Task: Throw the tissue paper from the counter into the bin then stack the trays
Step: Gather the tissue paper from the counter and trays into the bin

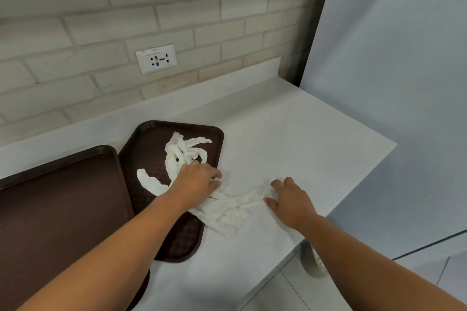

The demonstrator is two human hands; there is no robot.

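Gathering the tissue paper (227,209) is the step, as I read it from here. It lies in torn, twisted strips, partly in the smaller tray (151,149) and partly spilled over that tray's right edge onto the bench (290,139).

— And the hands?

My left hand (199,179) has its fingers curled into the bunch at the tray's right edge. My right hand (288,199) pinches the far end of the strips on the bench, thumb and curled fingers closed on it.

— How will it handle?

Light, soft and limp, I judge; it would trail or tear if pulled by one end. Better to ball it up from the middle and sweep in the loose strips near the tray's back corner.

— The bin?

A pale rounded thing (309,262) shows below the bench's front edge. It may be the bin; I cannot tell. The larger tray (58,197) sits at the bench's left end.
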